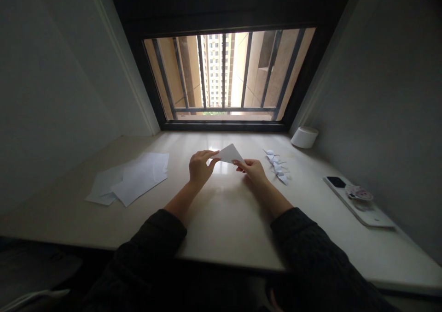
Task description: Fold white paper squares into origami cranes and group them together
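A white sheet of paper folded into a triangle point(229, 153) is held up just above the sill, its peak pointing toward the window. My left hand point(202, 165) pinches its left corner between thumb and fingers. At the right corner, my right hand point(252, 168) grips the paper with thumb on top and fingers curled below. Several small folded paper figures point(276, 166) lie in a row beyond my right hand. To the left is a loose pile of white paper sheets point(138, 176), some overlapping.
A white phone point(366, 210) with a round pinkish grip attached lies at the right by the wall. A white rounded container point(304, 137) stands in the far right corner. The barred window point(224, 72) closes off the back, and the sill's front edge point(231, 263) runs below my forearms.
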### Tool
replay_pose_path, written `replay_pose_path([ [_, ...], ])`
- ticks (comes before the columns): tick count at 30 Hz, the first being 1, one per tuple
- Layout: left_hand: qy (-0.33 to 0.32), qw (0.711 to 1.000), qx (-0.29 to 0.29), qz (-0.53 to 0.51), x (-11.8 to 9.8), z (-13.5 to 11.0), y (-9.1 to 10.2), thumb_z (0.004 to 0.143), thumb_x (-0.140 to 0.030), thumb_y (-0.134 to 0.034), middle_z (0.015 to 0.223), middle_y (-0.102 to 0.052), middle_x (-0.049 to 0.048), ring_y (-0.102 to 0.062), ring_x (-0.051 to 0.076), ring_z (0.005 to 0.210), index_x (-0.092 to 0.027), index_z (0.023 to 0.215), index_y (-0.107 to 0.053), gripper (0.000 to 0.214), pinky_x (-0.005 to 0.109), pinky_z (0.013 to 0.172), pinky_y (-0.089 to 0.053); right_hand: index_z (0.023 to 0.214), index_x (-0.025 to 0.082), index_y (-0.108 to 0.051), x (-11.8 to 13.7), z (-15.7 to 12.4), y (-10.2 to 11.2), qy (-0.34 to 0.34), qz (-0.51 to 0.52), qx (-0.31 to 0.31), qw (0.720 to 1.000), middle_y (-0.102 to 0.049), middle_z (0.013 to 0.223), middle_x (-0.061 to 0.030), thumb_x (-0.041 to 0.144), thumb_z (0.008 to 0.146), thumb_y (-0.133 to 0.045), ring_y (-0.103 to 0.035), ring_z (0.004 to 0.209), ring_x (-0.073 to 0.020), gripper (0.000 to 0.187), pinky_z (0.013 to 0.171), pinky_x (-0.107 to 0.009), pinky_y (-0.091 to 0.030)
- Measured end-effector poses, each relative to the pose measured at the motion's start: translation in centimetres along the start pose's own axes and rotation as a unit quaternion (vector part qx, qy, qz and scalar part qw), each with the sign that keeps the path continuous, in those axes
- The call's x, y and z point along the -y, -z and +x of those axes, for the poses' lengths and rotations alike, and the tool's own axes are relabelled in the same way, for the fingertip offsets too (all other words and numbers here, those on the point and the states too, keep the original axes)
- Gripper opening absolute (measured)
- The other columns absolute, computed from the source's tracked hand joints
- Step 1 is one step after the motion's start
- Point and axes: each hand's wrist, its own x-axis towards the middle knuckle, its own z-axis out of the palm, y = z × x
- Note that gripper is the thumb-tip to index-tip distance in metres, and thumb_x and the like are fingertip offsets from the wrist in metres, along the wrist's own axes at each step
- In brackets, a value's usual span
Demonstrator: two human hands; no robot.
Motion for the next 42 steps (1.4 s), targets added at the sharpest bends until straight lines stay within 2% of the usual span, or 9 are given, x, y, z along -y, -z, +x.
replay_pose_path([
  [6, 0.044, 0.999, -0.014, 0.015, 0.5, -0.1, -0.1, 0.077, -0.042, -0.064, 0.085, -0.072, 0.0034, -0.061, 0.024, 0.082, -0.031, 0.083, -0.073, 0.016, 0.034, 0.083, -0.037, 0.066, 0.015, -0.072, 0.3, 0.0, 0.0, -0.007, 0.01, 0.023, 1.0, -0.069, 0.063, -0.009, 0.063, 0.061, -0.067, -0.057, 0.057, -0.0161, 0.048, 0.054, -0.027, -0.041],
  [11, 0.031, 0.999, -0.008, 0.027, 0.7, 0.0, 0.0, 0.079, -0.039, -0.063, 0.083, -0.071, 0.0028, -0.061, 0.023, 0.081, -0.031, 0.083, -0.071, 0.013, 0.033, 0.08, -0.038, 0.075, 0.014, -0.073, 0.6, 0.2, 0.1, -0.04, 0.101, 0.017, 0.994, -0.07, 0.073, -0.0122, 0.075, 0.071, -0.047, -0.062, 0.064, -0.0195, 0.066, 0.054, -0.028, -0.044],
  [17, 0.018, 1.0, -0.004, 0.009, 0.5, 0.1, 0.1, 0.079, -0.038, -0.063, 0.09, -0.072, 0.0035, -0.062, 0.024, 0.09, -0.03, 0.082, -0.071, 0.011, 0.036, 0.087, -0.038, 0.074, 0.016, -0.073, 0.7, -0.3, -0.2, 0.006, 0.065, 0.041, 0.997, -0.066, 0.063, -0.0035, 0.06, 0.059, -0.068, -0.056, 0.056, -0.0153, 0.047, 0.051, -0.026, -0.039],
  [26, -0.111, 0.993, 0.038, 0.018, -0.2, 0.4, 1.1, 0.081, -0.03, -0.062, 0.105, -0.069, 0.0015, -0.055, 0.022, 0.107, -0.028, 0.075, -0.069, 0.01, 0.038, 0.096, -0.032, 0.074, 0.017, -0.071, -1.0, 1.0, 0.7, -0.069, 0.153, -0.041, 0.985, -0.069, 0.071, -0.0063, 0.053, 0.056, -0.074, -0.062, 0.063, -0.0207, 0.04, 0.056, -0.03, -0.047],
  [30, -0.053, 0.998, 0.003, 0.024, 0.0, 0.2, 0.8, 0.078, -0.04, -0.063, 0.094, -0.069, 0.0045, -0.058, 0.023, 0.095, -0.027, 0.078, -0.07, 0.015, 0.036, 0.09, -0.036, 0.076, 0.015, -0.071, -1.2, 1.1, 0.8, -0.044, 0.153, -0.073, 0.984, -0.07, 0.072, -0.0064, 0.053, 0.058, -0.073, -0.062, 0.063, -0.0198, 0.042, 0.057, -0.03, -0.047],
  [33, 0.062, 0.997, 0.019, -0.048, 0.4, 0.0, 0.0, 0.081, -0.05, -0.056, 0.08, -0.069, 0.0034, -0.061, 0.019, 0.076, -0.026, 0.094, -0.069, 0.03, 0.032, 0.076, -0.041, 0.078, 0.015, -0.071, -0.8, 0.7, 0.4, -0.002, 0.115, -0.101, 0.988, -0.071, 0.075, -0.0074, 0.057, 0.061, -0.07, -0.062, 0.065, -0.0201, 0.046, 0.057, -0.029, -0.046],
  [34, 0.109, 0.989, 0.044, -0.084, 0.5, -0.1, -0.4, 0.082, -0.054, -0.052, 0.076, -0.069, 0.003, -0.061, 0.018, 0.072, -0.026, 0.096, -0.069, 0.036, 0.03, 0.069, -0.042, 0.079, 0.015, -0.071, -0.6, 0.5, 0.3, 0.015, 0.099, -0.102, 0.99, -0.071, 0.077, -0.0078, 0.058, 0.061, -0.069, -0.063, 0.067, -0.0209, 0.046, 0.058, -0.029, -0.046],
  [37, 0.209, 0.951, 0.146, -0.173, 0.8, -0.3, -1.5, 0.079, -0.064, -0.044, 0.062, -0.064, 0.0046, -0.057, 0.016, 0.059, -0.018, 0.067, -0.069, 0.054, 0.026, 0.055, -0.039, 0.079, 0.017, -0.071, 0.0, 0.0, -0.2, 0.054, 0.072, -0.082, 0.993, -0.072, 0.08, -0.0079, 0.058, 0.063, -0.068, -0.065, 0.074, -0.0229, 0.045, 0.061, -0.029, -0.048],
  [42, 0.261, 0.918, 0.138, -0.266, 0.7, -0.4, -2.0, 0.066, -0.06, -0.064, 0.061, -0.063, 0.0023, -0.05, 0.012, 0.053, -0.014, 0.074, -0.072, 0.047, 0.023, 0.05, -0.033, 0.074, 0.018, -0.072, 0.1, -0.1, -0.7, 0.052, 0.103, -0.044, 0.992, -0.072, 0.074, -0.0055, 0.054, 0.062, -0.071, -0.064, 0.067, -0.0209, 0.038, 0.058, -0.029, -0.048],
])
